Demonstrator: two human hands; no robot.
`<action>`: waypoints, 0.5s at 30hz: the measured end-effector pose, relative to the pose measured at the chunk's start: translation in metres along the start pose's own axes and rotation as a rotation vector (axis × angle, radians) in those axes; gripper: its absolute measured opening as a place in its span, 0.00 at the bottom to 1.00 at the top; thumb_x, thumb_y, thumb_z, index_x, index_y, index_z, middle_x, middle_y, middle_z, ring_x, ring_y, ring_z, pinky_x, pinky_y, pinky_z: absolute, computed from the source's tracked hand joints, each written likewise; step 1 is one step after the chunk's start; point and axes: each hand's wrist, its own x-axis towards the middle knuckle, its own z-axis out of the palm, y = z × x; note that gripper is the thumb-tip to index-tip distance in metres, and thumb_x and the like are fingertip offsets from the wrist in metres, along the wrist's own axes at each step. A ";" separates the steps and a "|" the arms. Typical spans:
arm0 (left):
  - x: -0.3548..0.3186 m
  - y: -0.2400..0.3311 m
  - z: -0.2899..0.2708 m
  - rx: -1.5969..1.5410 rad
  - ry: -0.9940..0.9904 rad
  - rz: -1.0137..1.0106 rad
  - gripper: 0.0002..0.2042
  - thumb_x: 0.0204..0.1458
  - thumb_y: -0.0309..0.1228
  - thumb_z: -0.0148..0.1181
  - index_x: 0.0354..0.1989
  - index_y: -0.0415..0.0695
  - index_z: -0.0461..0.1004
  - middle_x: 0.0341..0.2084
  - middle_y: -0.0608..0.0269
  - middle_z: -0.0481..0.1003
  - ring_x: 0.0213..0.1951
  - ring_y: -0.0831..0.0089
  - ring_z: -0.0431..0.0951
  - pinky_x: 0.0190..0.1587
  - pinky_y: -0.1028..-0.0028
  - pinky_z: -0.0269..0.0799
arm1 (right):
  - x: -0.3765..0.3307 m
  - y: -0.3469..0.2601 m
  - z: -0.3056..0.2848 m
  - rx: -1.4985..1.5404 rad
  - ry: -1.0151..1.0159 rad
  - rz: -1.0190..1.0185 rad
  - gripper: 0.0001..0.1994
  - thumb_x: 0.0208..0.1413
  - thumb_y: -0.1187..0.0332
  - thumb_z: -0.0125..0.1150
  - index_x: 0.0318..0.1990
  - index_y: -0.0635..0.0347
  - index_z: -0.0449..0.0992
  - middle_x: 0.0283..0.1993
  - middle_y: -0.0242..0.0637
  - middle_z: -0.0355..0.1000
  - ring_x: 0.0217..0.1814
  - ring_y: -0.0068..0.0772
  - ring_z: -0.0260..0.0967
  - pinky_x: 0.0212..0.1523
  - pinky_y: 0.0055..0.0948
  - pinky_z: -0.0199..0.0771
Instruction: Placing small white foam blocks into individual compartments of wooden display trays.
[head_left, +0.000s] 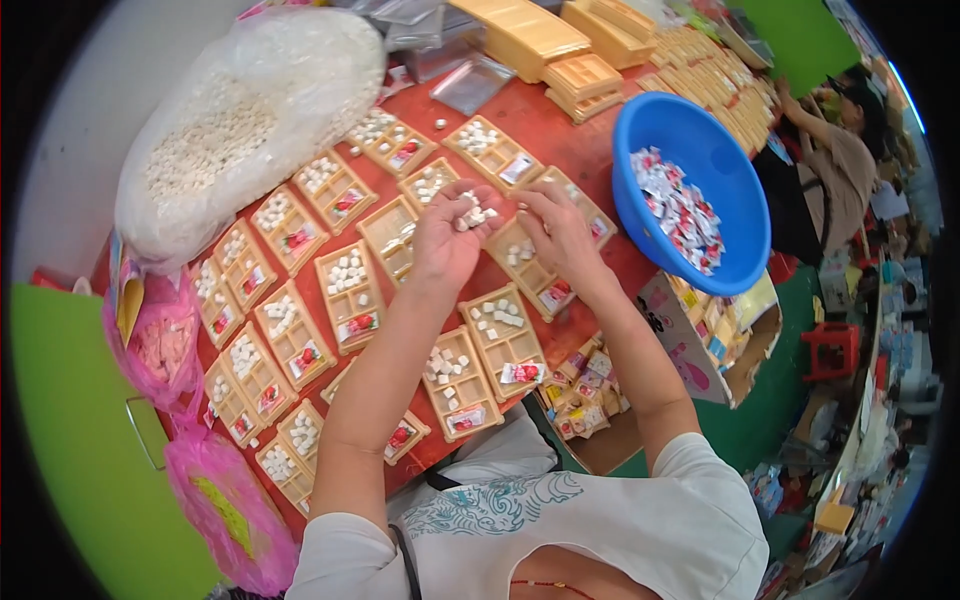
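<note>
Red table [590, 150] carries rows of light tan compartment trays [505, 350], most containing white cubes [472, 216] and a red-and-white packet. Left hand [447, 245]: palm up, half-curled, cupping several cubes above the table's middle. Right hand [562, 232]: positioned just beside it, fingers bent, fingertips close together; whether they grip a cube cannot be told. Clear bag [300, 75], at the far left corner, contains loose cubes. Blue basin [640, 235], at the right edge, contains packets. Stacked trays [525, 40] stand near the far edge.
</note>
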 end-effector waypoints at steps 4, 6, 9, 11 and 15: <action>-0.005 0.000 -0.012 -0.108 -0.136 0.037 0.13 0.52 0.17 0.48 0.46 0.38 0.69 0.42 0.48 0.74 0.43 0.56 0.76 0.46 0.57 0.76 | -0.004 -0.039 0.034 0.623 -0.073 0.251 0.22 0.61 0.70 0.54 0.63 0.62 0.66 0.59 0.36 0.67 0.58 0.28 0.65 0.59 0.27 0.64; -0.011 0.010 -0.013 -0.097 -0.014 0.088 0.13 0.51 0.17 0.47 0.45 0.37 0.69 0.39 0.49 0.74 0.41 0.58 0.76 0.45 0.59 0.76 | -0.001 -0.044 0.048 0.792 -0.123 0.305 0.26 0.63 0.67 0.53 0.67 0.64 0.60 0.60 0.38 0.65 0.60 0.27 0.63 0.63 0.27 0.61; -0.017 0.040 -0.017 0.133 0.074 0.229 0.13 0.50 0.16 0.48 0.44 0.37 0.70 0.36 0.54 0.75 0.37 0.65 0.77 0.38 0.68 0.76 | 0.008 -0.054 0.053 0.901 -0.133 0.412 0.26 0.63 0.66 0.53 0.67 0.64 0.60 0.61 0.44 0.64 0.64 0.30 0.61 0.64 0.30 0.60; -0.014 0.059 -0.019 0.335 0.082 0.293 0.12 0.50 0.16 0.48 0.43 0.38 0.71 0.36 0.55 0.75 0.37 0.67 0.77 0.36 0.71 0.76 | 0.010 -0.049 0.052 0.814 -0.132 0.362 0.26 0.63 0.67 0.53 0.67 0.64 0.60 0.61 0.43 0.64 0.64 0.31 0.61 0.64 0.30 0.60; 0.014 0.080 -0.067 1.102 0.114 0.607 0.10 0.47 0.20 0.51 0.38 0.40 0.75 0.34 0.60 0.75 0.37 0.69 0.76 0.39 0.70 0.74 | 0.019 -0.060 0.067 0.678 -0.180 0.287 0.25 0.62 0.68 0.55 0.66 0.62 0.62 0.61 0.38 0.64 0.64 0.33 0.62 0.64 0.32 0.61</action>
